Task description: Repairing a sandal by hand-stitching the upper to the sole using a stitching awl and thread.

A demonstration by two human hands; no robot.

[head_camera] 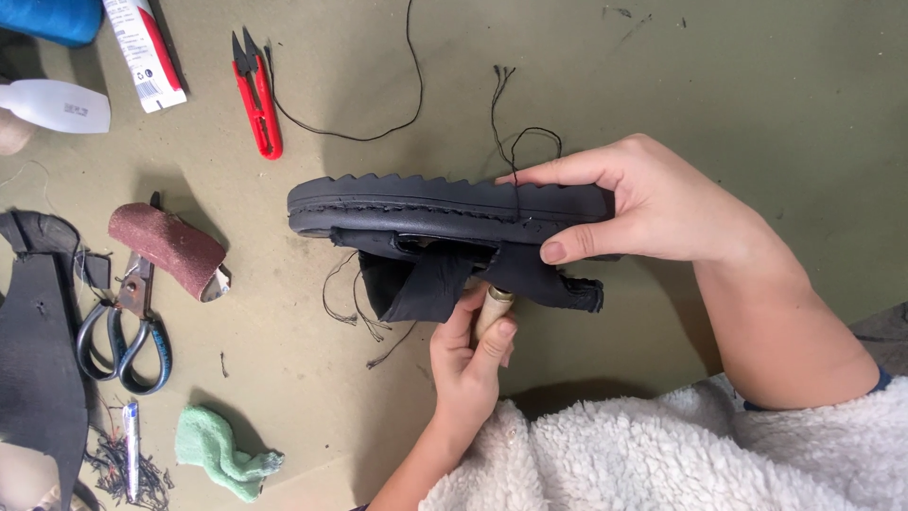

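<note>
A fluffy cream fleece sleeve (662,454) fills the lower edge, closest to the lens, and both bare forearms come out of it. The left hand (468,364) rises from below, its fingers curled snugly round a short wooden tool handle (492,310) whose metal collar pokes up into the straps just above the fingertips. The right hand (643,203) comes in from the right and pinches one end of a black sandal (445,213), thumb pressed on the lower face of the sole, the other fingers wrapped over the top edge.

The sandal is held off the table on its side, between the two hands. Its long axis runs left to right, the free end pointing away from the right fingers toward the left of the view. The sole is matte black rubber with a sawtooth tread along the upper edge and a line of stitching along the rim. Soft black fabric straps (426,279) with frayed edges hang beneath it, just above the left fingertips. Loose black thread (515,142) loops up from the sole beside the right fingers.

Well to the left of both hands on the olive tabletop (757,85) lie red thread snips (257,95), a roll of reddish sandpaper (170,248), grey-handled scissors (128,326) and a crumpled mint-green rag (222,452).
</note>
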